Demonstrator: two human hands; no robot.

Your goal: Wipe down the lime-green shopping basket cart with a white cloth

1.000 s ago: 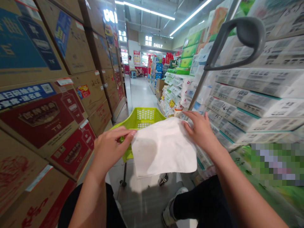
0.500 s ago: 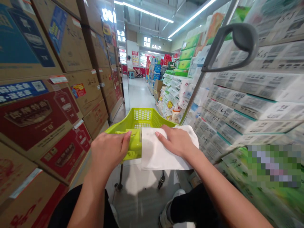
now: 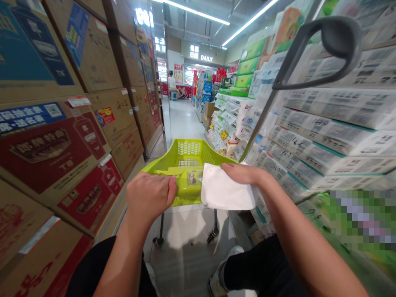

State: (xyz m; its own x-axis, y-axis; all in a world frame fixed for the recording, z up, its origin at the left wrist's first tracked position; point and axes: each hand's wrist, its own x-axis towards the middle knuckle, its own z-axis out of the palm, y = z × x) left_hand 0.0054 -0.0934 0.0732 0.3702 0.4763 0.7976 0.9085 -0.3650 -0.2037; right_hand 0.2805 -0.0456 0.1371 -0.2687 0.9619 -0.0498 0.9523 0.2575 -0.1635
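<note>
Before me stands a lime-green shopping cart (image 3: 217,157) with a perforated basket. My left hand (image 3: 151,194) is closed around the left part of its green handle (image 3: 182,190), thumb along the top. A white cloth (image 3: 227,190) drapes over the handle's right part and hangs toward me. My right hand (image 3: 243,173) grips the cloth from above, its fingers curled over the far side and mostly hidden. A small picture label (image 3: 194,177) shows on the handle's middle, left of the cloth.
Stacked cardboard cartons (image 3: 49,144) line the left side. Wrapped paper packs (image 3: 312,128) rise close on the right, with a grey hooked handle on a pole (image 3: 355,49) in front. A tiled aisle (image 3: 182,113) runs ahead, and a person (image 3: 171,80) is far down it.
My right hand and the cloth have shifted right along the handle, uncovering the picture label. The cloth is bunched smaller. My left hand keeps its grip. The view has turned slightly left.
</note>
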